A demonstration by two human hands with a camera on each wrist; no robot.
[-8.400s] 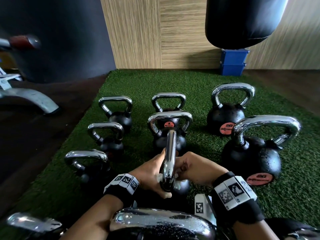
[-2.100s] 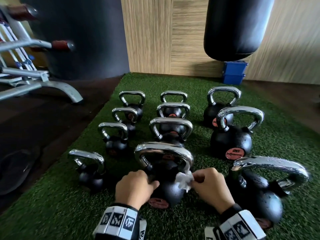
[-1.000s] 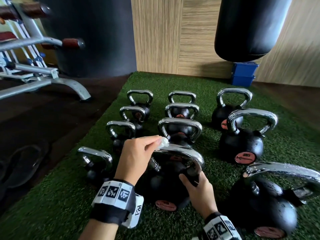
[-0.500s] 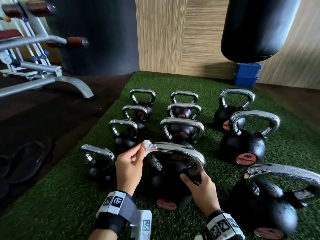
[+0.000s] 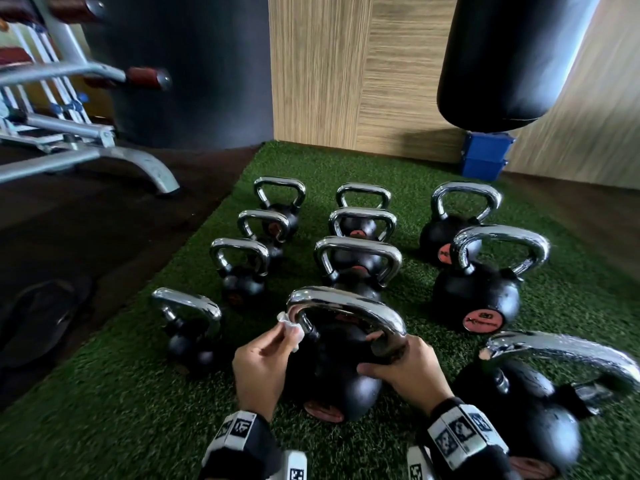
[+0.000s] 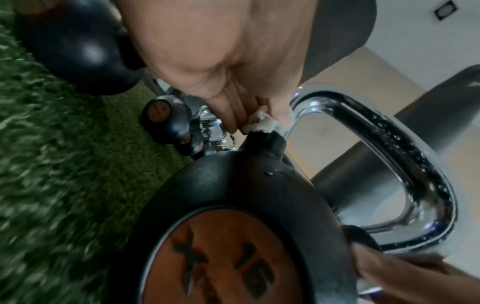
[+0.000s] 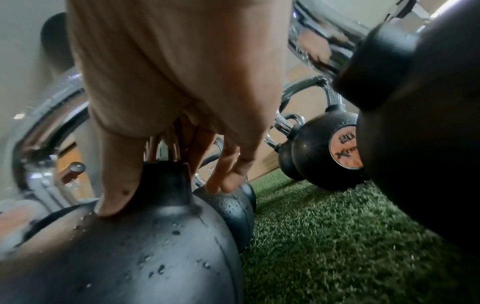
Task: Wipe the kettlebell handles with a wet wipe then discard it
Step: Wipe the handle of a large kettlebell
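Observation:
A black kettlebell [image 5: 332,368] with a chrome handle [image 5: 349,306] stands on the green turf right in front of me. My left hand [image 5: 263,362] pinches a crumpled white wet wipe [image 5: 290,329] against the left leg of that handle, near its base. The same wet wipe [image 6: 259,123] shows bunched between fingers and thumb in the left wrist view. My right hand [image 5: 405,368] grips the right base of the handle, thumb on the ball. In the right wrist view the right hand [image 7: 168,160] straddles the black post, and water drops bead on the kettlebell [image 7: 145,246].
Several more chrome-handled kettlebells stand in rows on the turf [image 5: 571,306], with a large one [image 5: 533,393] close at my right. A punching bag [image 5: 512,57] hangs above a blue box [image 5: 485,157]. A bench frame [image 5: 86,154] and a sandal [image 5: 45,317] lie on the dark floor at left.
My left hand has slid the wipe from the top left corner of the handle down its left leg. The right hand keeps its hold on the handle's right base.

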